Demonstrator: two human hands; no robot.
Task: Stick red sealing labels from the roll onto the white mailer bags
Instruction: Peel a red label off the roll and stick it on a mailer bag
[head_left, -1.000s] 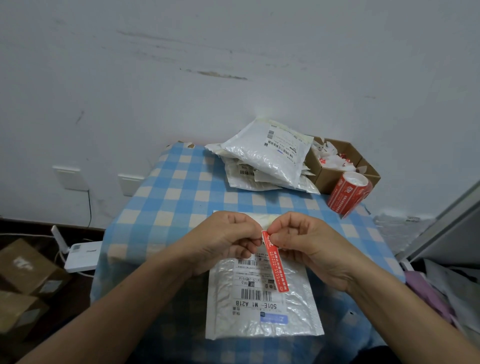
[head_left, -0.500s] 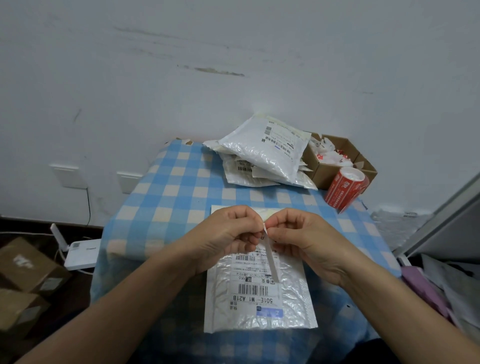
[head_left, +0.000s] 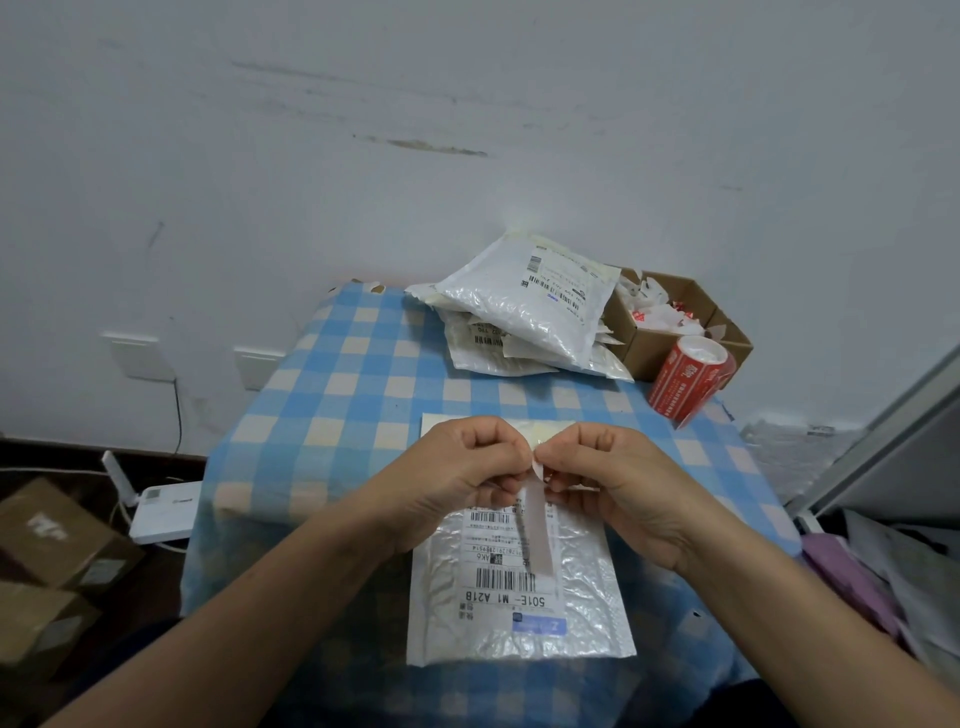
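- Head view: left hand (head_left: 457, 467) and right hand (head_left: 618, 473) both have fingers curled. Together they pinch the top end of one label strip (head_left: 537, 525), just above the far half of the mailer bag (head_left: 587, 597).
- The strip hangs down over the bag's printed shipping sticker, pale side to the camera; no red face visible. Probably the fingertips are working the label off its backing. Can't tell if it has split yet.
- It's likely held clear of the bag so the adhesive doesn't grab early.
- The bag lies flat and square to the person, with its pale flap (head_left: 467, 423) at the far end, partly behind the hands. That puts the seal spot right under the pinch, so the next move looks short.
- The roll (head_left: 685, 382) sits well beyond the bag to the far right, tilted, just beside a cardboard box (head_left: 654, 348). The pile of mailer bags (head_left: 524, 312) is straight beyond the bag, well apart.
- Room: bare checked cloth (head_left: 332, 395) left of the bag and between bag and pile. Right of the bag there's a narrower band before the table edge. The bag's near edge sits close to the table's near edge, so not much slack for pulling it closer.
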